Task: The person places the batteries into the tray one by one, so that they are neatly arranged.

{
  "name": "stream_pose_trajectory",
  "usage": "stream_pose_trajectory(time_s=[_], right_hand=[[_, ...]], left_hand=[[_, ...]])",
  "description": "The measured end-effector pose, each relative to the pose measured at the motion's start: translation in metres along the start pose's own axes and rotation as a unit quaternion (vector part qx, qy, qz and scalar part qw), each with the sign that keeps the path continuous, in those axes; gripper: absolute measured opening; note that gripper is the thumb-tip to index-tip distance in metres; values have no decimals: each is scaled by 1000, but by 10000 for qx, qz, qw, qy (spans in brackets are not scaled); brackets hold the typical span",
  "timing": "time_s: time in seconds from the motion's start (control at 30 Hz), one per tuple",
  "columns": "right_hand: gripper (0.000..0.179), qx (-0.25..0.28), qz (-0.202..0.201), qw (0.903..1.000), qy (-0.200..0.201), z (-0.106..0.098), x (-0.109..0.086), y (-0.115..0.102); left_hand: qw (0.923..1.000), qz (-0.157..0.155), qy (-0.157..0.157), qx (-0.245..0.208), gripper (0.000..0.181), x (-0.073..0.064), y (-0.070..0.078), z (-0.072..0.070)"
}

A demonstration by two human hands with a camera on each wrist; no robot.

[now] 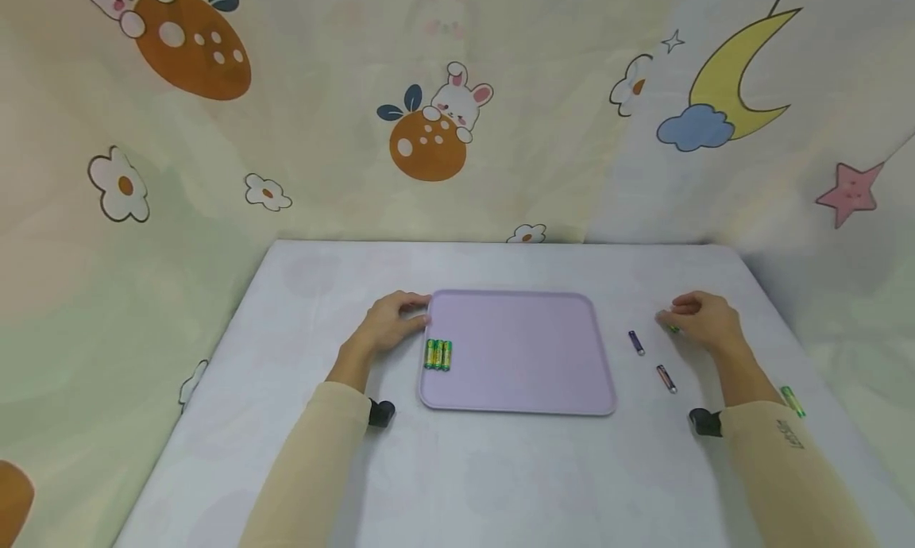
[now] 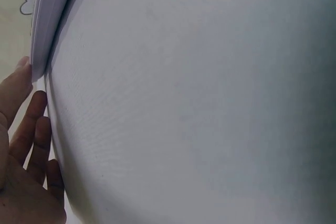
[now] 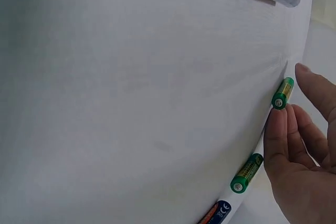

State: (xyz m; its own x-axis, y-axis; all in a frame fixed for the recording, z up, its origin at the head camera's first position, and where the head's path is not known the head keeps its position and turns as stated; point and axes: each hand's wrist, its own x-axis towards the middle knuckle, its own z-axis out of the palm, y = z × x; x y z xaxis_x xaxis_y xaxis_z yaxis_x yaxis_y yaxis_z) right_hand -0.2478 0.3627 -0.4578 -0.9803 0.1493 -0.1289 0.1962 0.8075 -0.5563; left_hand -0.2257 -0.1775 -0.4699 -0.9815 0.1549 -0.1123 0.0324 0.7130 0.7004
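Note:
At the left rim of the pale purple tray [image 1: 518, 357], my left hand [image 1: 386, 322] touches the edge with its thumb and fingertips, the fingers loosely extended. Three green batteries [image 1: 438, 355] lie side by side inside the tray by its left edge. To the right of the tray, my right hand [image 1: 704, 322] pinches a green battery [image 3: 283, 93] between thumb and fingertips, close over the table. In the right wrist view another green battery [image 3: 247, 173] lies beside the fingers, with an orange and black battery [image 3: 216, 213] behind it.
Two dark batteries [image 1: 636, 343] lie between the tray and my right hand. A green battery [image 1: 793, 401] is beside my right sleeve, near the table's right edge. A white cloth covers the table [image 1: 500, 476], and a patterned curtain [image 1: 322, 135] hangs behind it.

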Motion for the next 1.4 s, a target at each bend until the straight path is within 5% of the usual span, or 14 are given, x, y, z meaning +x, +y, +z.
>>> stream_pose_trajectory(time_s=[0.5,0.87,1.03,1.2,1.4], right_hand=[[35,-146,0,9997,170,1,-6,-7],[44,1034,-230,9933,-467,-3,-16,-22],[48,2082,-377,9750,-673,-2,-23,-40],[47,3143,-471,9432,-965,4,-29,-56],[48,3546,-701,9249,-1181,10,-38,-78]], left_hand=[[10000,-48,-7,-9,46,1,3,2],[10000,-79,-29,21,46,2,4,1],[9999,-104,-42,68,46,1,4,0],[9998,-143,-47,107,47,-1,2,1],[9999,-92,-18,100,46,-1,2,-1]])
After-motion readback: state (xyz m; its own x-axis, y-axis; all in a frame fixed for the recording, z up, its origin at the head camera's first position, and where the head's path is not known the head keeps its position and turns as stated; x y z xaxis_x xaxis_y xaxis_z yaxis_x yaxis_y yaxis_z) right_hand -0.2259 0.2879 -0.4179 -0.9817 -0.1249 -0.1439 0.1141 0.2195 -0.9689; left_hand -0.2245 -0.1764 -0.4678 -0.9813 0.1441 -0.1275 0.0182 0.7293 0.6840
